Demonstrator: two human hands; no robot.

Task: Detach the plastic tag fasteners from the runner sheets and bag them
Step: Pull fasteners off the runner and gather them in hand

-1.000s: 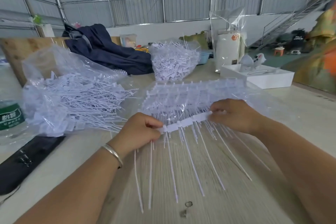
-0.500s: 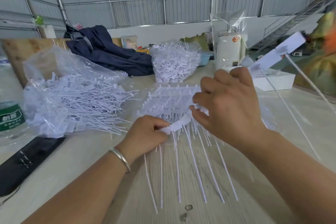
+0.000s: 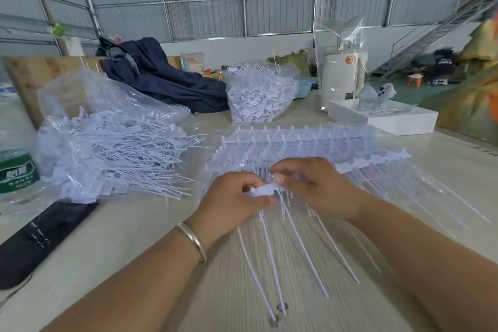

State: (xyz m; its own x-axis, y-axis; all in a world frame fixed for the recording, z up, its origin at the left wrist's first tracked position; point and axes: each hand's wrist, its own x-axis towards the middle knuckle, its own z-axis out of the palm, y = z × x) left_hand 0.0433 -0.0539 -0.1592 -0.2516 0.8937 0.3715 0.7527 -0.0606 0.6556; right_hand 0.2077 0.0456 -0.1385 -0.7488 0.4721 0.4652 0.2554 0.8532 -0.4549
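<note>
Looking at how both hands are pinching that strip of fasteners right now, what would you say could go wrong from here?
1. The left hand and right hand pinch the fastener strip close together; a sharp twist might bend or snap the thin tails hanging below.
2. Loose tails fan out over the table toward its near edge, so freed fasteners could slide off.
3. The open bag of detached fasteners lies on its side with tails sticking out, so contents may spill.

right hand (image 3: 310, 186): lowered, back pinching strip (image 3: 262, 191) | torn-off piece: gone from view
</note>
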